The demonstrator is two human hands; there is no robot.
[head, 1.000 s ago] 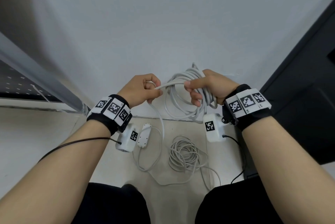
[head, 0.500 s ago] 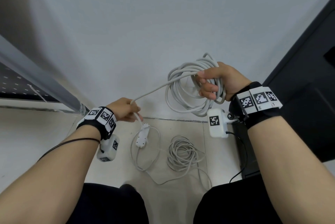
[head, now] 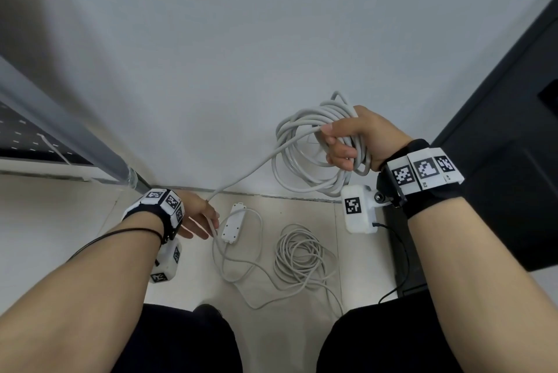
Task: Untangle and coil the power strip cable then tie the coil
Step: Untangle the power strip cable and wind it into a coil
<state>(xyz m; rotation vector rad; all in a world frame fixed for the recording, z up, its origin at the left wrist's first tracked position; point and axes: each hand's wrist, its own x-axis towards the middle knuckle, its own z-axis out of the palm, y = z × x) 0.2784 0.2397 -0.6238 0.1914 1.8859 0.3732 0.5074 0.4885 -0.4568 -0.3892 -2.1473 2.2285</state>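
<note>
Head view is looking down past two bare forearms at a pale tiled floor (head: 356, 255) meeting a white wall (head: 241, 55). Taking the white power strip (head: 233, 223) lying on that floor as the landmark: up and to its right, the right hand (head: 359, 138) is holding a coil (head: 305, 152) of grey-white cable in the air, its fingers curling through and around the bundled loops. A single strand is running from this coil down and leftward to the left hand (head: 197, 217), which is sitting just left of the power strip; its grip is closing loosely around the cable (head: 241, 174), with the strand passing between the fingers and continuing down to the floor. Below the power strip, the cable is looping across the tiles. To the strip's right, a second, thinner bundle of cord (head: 302, 255) is lying in loose rings on the floor. Both wrists are wearing black bands with black-and-white square markers, and a small white box is hanging beneath each. A dark cabinet (head: 498, 131) is standing far to the right.
</note>
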